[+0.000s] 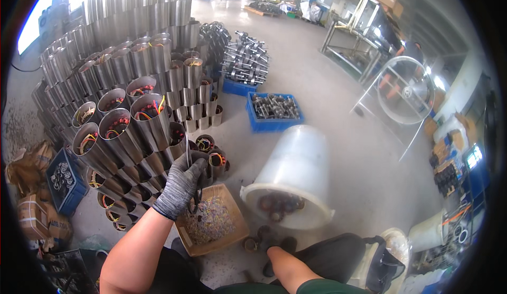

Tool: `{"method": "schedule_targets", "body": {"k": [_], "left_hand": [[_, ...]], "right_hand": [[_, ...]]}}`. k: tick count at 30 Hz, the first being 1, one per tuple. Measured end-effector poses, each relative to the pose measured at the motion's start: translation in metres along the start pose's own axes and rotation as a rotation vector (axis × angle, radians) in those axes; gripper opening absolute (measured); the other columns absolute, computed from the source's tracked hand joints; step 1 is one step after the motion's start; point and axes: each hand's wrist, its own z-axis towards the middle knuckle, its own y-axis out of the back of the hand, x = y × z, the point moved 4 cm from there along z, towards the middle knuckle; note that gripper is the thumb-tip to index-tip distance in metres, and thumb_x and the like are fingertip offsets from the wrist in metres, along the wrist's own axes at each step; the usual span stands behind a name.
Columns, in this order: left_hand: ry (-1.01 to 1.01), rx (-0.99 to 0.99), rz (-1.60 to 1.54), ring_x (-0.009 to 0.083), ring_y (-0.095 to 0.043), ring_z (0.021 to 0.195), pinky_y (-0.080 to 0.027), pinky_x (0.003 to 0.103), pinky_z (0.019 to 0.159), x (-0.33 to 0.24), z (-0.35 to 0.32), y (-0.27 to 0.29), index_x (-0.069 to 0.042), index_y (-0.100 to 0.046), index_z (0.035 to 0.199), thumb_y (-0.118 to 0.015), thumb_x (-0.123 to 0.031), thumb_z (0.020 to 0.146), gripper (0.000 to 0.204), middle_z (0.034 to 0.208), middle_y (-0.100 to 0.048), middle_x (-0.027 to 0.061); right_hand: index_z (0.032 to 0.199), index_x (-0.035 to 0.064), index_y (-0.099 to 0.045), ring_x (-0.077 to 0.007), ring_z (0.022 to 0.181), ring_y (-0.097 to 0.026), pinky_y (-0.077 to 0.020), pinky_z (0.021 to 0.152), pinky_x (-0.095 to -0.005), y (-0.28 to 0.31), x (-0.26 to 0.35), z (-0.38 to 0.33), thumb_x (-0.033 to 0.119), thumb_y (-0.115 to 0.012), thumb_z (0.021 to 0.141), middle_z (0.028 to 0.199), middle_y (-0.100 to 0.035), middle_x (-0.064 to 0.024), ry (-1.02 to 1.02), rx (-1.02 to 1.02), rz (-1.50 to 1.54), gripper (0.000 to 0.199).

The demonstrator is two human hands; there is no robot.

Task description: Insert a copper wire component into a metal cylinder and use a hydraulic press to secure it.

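Observation:
My left hand [181,185], in a grey knitted glove, is closed round a slim tool [187,148]. A thin silver shaft rises above the fist and a dark loop hangs below it; it looks like scissors, but I cannot be sure. The fist is beside stacked steel cylinders [117,127] with red, yellow and black wires inside. Below it lies an open cardboard box [240,229] full of small coloured scraps. My right hand [268,238], dark and blurred, is low by a small round part [251,245]; its fingers do not show clearly.
A white tub [296,162] lies tipped with dark reddish round parts inside its mouth. Beyond stand a blue crate [274,125] of metal parts and a stack of shafted rotors [245,59]. Another blue crate [68,205] is at left. A wheeled frame [405,90] and a person stand far right.

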Motion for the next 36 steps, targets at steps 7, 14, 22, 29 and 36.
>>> {"method": "schedule_targets", "body": {"k": [7, 14, 22, 29, 36], "left_hand": [[0.04, 0.085, 0.036, 0.006, -0.056, 0.079, -0.049, 0.024, 0.073, 0.007, 0.0, -0.02, -0.004, -0.067, 0.111, -0.06, -0.005, 0.099, 0.014, 0.089, -0.065, -0.0023], [0.023, 0.121, 0.07, 0.008, -0.06, 0.082, -0.051, 0.026, 0.075, 0.007, 0.002, -0.037, -0.003, -0.065, 0.116, -0.061, -0.008, 0.099, 0.018, 0.092, -0.067, -0.0007], [-0.022, 0.13, 0.269, 0.0111, -0.063, 0.091, -0.054, 0.028, 0.084, 0.02, 0.008, -0.025, 0.001, -0.061, 0.12, -0.06, -0.01, 0.101, 0.022, 0.101, -0.067, 0.0047], [-0.019, 0.091, 0.329, 0.0091, -0.06, 0.088, -0.053, 0.027, 0.084, 0.014, 0.0, -0.016, 0.0, -0.063, 0.119, -0.061, -0.009, 0.1, 0.021, 0.097, -0.066, 0.0033], [-0.016, 0.069, 0.387, 0.0107, -0.063, 0.095, -0.053, 0.029, 0.089, 0.008, -0.006, -0.013, -0.001, -0.064, 0.115, -0.062, -0.011, 0.099, 0.018, 0.1, -0.068, 0.0048]], "right_hand": [[0.134, 0.0152, -0.06, -0.0315, 0.137, -0.047, -0.0443, 0.105, -0.0515, 0.032, -0.006, -0.008, 0.039, -0.067, 0.085, 0.144, -0.054, -0.0138, 0.032, 0.068, -0.125, 0.054], [0.127, 0.0104, -0.065, -0.0324, 0.114, -0.067, -0.0529, 0.092, -0.0535, 0.029, -0.015, -0.002, 0.042, -0.068, 0.084, 0.124, -0.067, -0.0158, 0.049, 0.108, -0.198, 0.054], [0.126, 0.0142, -0.065, -0.0348, 0.124, -0.059, -0.0477, 0.1, -0.0527, 0.052, 0.015, -0.005, 0.048, -0.078, 0.07, 0.13, -0.064, -0.0156, 0.021, 0.202, 0.008, 0.067], [0.125, 0.0188, -0.066, -0.0302, 0.129, -0.055, -0.0351, 0.111, -0.0509, 0.037, 0.035, -0.015, 0.049, -0.063, 0.085, 0.132, -0.064, -0.0117, -0.037, 0.125, -0.26, 0.05], [0.119, 0.0163, -0.072, -0.0321, 0.119, -0.065, -0.0464, 0.105, -0.0463, 0.042, 0.031, -0.016, 0.05, -0.061, 0.087, 0.125, -0.07, -0.0141, 0.003, 0.32, -0.081, 0.048]]}}
